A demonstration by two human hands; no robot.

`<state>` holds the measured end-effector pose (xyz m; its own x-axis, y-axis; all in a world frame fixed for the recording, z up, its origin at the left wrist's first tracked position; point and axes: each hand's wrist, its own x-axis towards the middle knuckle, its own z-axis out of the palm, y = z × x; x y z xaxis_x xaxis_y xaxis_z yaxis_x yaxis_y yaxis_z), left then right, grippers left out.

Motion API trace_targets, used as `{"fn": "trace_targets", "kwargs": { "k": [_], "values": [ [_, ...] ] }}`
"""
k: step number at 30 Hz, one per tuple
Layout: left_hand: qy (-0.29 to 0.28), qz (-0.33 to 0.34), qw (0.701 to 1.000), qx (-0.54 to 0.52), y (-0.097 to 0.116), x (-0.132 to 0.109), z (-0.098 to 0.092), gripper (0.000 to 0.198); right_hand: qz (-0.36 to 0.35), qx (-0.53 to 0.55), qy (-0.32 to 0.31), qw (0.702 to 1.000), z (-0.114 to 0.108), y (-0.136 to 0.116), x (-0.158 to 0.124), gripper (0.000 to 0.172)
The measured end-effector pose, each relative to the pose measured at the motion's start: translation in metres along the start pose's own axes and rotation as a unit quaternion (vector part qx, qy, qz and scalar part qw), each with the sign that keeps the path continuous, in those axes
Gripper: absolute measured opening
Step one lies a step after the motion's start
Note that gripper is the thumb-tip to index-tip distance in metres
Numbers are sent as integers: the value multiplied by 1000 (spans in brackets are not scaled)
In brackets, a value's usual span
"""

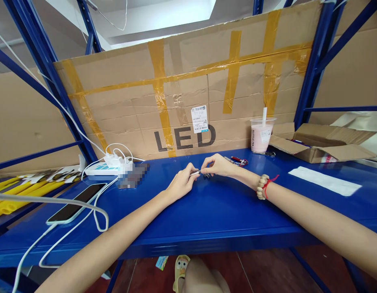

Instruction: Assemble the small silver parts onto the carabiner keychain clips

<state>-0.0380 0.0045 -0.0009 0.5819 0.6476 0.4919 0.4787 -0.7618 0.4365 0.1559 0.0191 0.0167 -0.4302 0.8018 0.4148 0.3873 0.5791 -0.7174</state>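
Both my hands meet over the middle of the blue metal shelf (206,211). My left hand (182,183) is closed in a pinch on a small silvery metal piece (195,173). My right hand (219,165) pinches a small dark part (207,175) right beside it, the fingertips of both hands almost touching. A bead bracelet with a red string (263,186) sits on my right wrist. What the tiny parts are is too small to tell.
A phone (75,207) on a white cable lies at the left, near a white power strip (110,166). A pink drink cup with a straw (261,136), an open cardboard box (322,146), a white paper strip (325,181) and red-handled pliers (238,160) are at the right. Taped cardboard (188,89) closes the back.
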Motion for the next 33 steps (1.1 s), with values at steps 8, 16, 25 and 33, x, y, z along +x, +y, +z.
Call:
{"fn": "trace_targets", "kwargs": {
  "k": [8, 16, 25, 33],
  "values": [
    [31, 4, 1000, 0, -2, -1, 1, 6, -22, -30, 20, 999, 0, -20, -3, 37],
    [12, 5, 998, 58, -3, 2, 0, 18, 115, 10, -8, 993, 7, -8, -3, 44],
    [1, -24, 981, 192, -5, 6, -2, 21, 73, -37, 19, 996, 14, 13, 2, 44],
    [31, -47, 978, 201, -5, 7, -8, 22, -56, -262, 128, 955, 8, -4, -2, 21]
  ]
}}
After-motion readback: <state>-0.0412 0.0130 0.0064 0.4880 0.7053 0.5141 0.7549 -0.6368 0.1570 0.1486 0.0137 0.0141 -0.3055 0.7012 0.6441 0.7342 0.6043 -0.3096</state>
